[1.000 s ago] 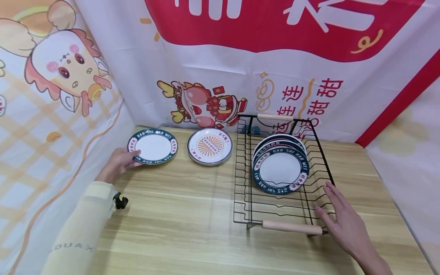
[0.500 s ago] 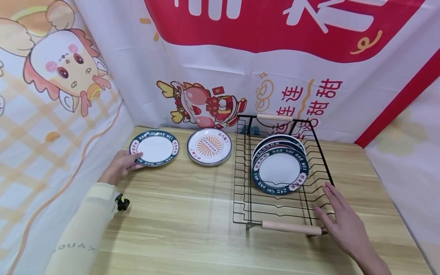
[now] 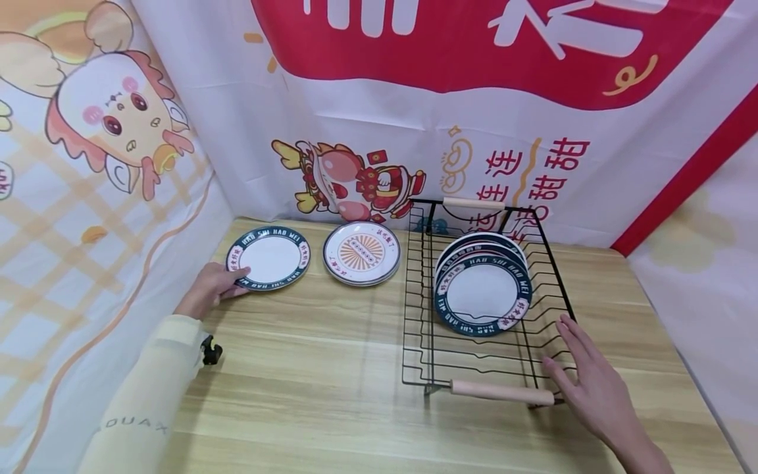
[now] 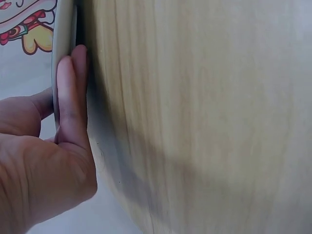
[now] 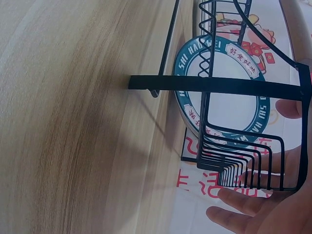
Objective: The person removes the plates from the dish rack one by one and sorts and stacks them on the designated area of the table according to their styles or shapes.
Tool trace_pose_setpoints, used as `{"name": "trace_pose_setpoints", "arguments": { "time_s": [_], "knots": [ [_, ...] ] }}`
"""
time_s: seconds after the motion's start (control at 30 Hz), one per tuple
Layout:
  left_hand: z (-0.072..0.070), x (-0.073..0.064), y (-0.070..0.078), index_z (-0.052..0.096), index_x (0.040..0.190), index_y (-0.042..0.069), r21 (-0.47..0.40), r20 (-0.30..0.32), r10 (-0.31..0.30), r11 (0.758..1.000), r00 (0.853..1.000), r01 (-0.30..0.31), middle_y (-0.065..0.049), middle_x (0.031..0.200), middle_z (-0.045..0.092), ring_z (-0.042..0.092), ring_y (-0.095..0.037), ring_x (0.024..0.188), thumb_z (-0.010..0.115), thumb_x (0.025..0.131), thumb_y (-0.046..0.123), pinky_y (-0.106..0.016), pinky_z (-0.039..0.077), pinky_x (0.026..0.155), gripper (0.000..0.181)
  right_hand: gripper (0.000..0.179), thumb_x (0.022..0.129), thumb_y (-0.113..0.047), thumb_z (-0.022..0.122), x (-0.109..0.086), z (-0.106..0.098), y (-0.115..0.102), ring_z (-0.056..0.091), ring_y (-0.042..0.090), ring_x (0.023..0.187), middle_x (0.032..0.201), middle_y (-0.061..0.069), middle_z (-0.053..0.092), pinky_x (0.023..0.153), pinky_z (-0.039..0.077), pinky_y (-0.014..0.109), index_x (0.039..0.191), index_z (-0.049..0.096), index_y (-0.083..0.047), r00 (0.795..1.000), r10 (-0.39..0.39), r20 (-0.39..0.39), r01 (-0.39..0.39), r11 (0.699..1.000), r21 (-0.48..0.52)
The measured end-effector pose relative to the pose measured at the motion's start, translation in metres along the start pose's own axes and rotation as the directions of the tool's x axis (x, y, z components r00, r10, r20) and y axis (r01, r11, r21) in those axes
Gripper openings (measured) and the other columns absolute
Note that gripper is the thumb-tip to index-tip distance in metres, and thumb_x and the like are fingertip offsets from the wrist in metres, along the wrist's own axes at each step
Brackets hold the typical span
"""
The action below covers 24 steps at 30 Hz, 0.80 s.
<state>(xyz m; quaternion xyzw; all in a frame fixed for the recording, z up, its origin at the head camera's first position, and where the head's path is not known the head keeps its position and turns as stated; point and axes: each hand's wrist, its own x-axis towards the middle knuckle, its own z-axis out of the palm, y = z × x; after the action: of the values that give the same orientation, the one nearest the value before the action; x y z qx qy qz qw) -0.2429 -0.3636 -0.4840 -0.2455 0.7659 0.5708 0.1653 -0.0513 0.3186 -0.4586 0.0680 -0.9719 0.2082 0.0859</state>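
A teal-rimmed plate (image 3: pixel 271 258) lettered "HAO SHI HAO WEI" lies face up at the far left of a wood-grain counter (image 3: pixel 331 395), its left edge pinched in a person's left grip (image 3: pixel 210 286), thumb over the rim and fingers (image 4: pixel 69 100) underneath. Those fingers separate plate from wood at the held edge; whether the far edge touches down cannot be told. Supported from one side only, the plate could tip toward its free edge and slip should the thumb loosen. Just to its right sit stacked sunburst-patterned plates (image 3: pixel 361 253), near enough that a low sideways sweep might knock rims, chipping one or shoving the stack askew. Farther right, a black wire dish rack (image 5: pixel 243 88) with wooden handles (image 3: pixel 503 392) holds several plates on edge, the front plate (image 3: pixel 482 289), also teal-rimmed, leaning back against the others; a bump there could set them clattering. At the rack's right side, the right grip (image 3: pixel 598 388) is spread, fingers extended and thumb apart; so light a hold may not stop the rack sliding if struck.
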Motion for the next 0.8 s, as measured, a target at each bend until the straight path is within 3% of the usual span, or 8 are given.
{"name": "trace_pose_setpoints", "arguments": {
  "time_s": [0.27, 0.47, 0.63, 0.8],
  "knots": [
    [-0.002, 0.005, -0.007, 0.057, 0.107, -0.004, 0.112, 0.012, -0.013, 0.994, 1.0, 0.011, -0.006, 0.064, 0.073, 0.075, -0.013, 0.059, 0.063, 0.108, 0.029, -0.024, 0.061, 0.062, 0.034, 0.073, 0.104, -0.035, 0.065, 0.001, 0.0, 0.0, 0.047, 0.057, 0.137, 0.171, 0.017, 0.031, 0.092, 0.046, 0.075, 0.161, 0.038, 0.001, 1.0, -0.001, 0.0, 0.001, 1.0, 0.001],
    [0.001, 0.0, -0.005, 0.06, 0.102, -0.003, 0.218, 0.008, 0.007, 0.976, 1.0, -0.009, -0.002, 0.063, 0.072, 0.072, -0.01, 0.055, 0.066, 0.106, 0.033, -0.023, 0.059, 0.058, 0.037, 0.073, 0.104, -0.035, 0.066, 0.001, 0.001, 0.0, 0.047, 0.056, 0.137, 0.17, 0.018, 0.032, 0.091, 0.046, 0.075, 0.161, 0.038, 0.001, 1.0, -0.006, -0.006, 0.006, 1.0, 0.003],
    [0.002, -0.008, 0.003, 0.061, 0.099, -0.006, 0.34, 0.023, 0.056, 0.939, 0.998, -0.061, -0.003, 0.062, 0.07, 0.071, -0.011, 0.053, 0.067, 0.105, 0.036, -0.025, 0.06, 0.057, 0.043, 0.073, 0.104, -0.035, 0.066, 0.0, 0.001, 0.0, 0.047, 0.056, 0.137, 0.171, 0.017, 0.032, 0.09, 0.046, 0.075, 0.161, 0.038, 0.001, 1.0, -0.008, -0.009, 0.008, 1.0, 0.002],
    [-0.001, -0.009, 0.006, 0.06, 0.1, -0.006, 0.425, 0.032, 0.058, 0.903, 0.998, -0.066, -0.004, 0.064, 0.07, 0.07, -0.012, 0.054, 0.066, 0.105, 0.04, -0.026, 0.059, 0.057, 0.047, 0.073, 0.104, -0.035, 0.066, 0.0, 0.001, 0.001, 0.048, 0.057, 0.136, 0.17, 0.018, 0.032, 0.089, 0.047, 0.075, 0.161, 0.038, 0.001, 1.0, -0.007, -0.012, 0.007, 1.0, 0.003]
  ]
}}
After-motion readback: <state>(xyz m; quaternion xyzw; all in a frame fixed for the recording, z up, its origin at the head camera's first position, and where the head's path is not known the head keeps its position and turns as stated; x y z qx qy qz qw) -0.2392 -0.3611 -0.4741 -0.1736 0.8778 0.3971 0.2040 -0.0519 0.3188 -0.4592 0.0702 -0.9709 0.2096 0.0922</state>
